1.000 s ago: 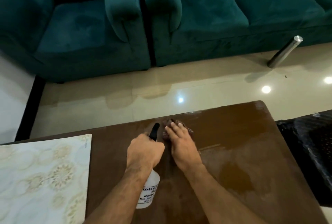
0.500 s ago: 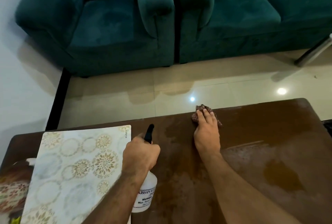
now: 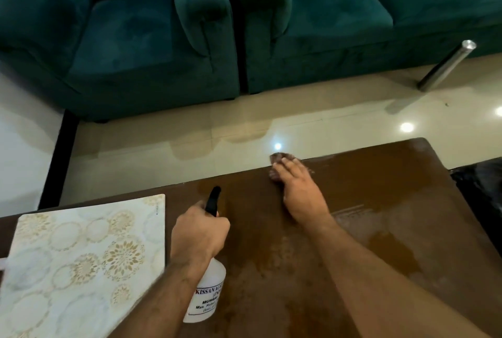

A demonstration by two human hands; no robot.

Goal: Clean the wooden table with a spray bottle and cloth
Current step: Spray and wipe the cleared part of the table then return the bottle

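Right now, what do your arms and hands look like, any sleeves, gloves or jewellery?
Both forearms are bare as far as the frame shows: no sleeves in view. The left hand and right hand wear no gloves, and I see no rings, watch or wristband on either. No markings or bandages visible.

Two hands (image 3: 199, 231), one spray bottle (image 3: 207, 294), one cloth (image 3: 278, 160), one table (image 3: 380, 174), one patterned mat (image 3: 81, 264).

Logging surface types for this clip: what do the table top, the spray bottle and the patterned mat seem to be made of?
Table: brown wood or veneer, glossy, wet streaks and reflections showing. Spray bottle, held in the left hand: translucent white plastic with printed label and black nozzle. Patterned mat: stiff, smooth sheet with a marbled gold print; material unclear.
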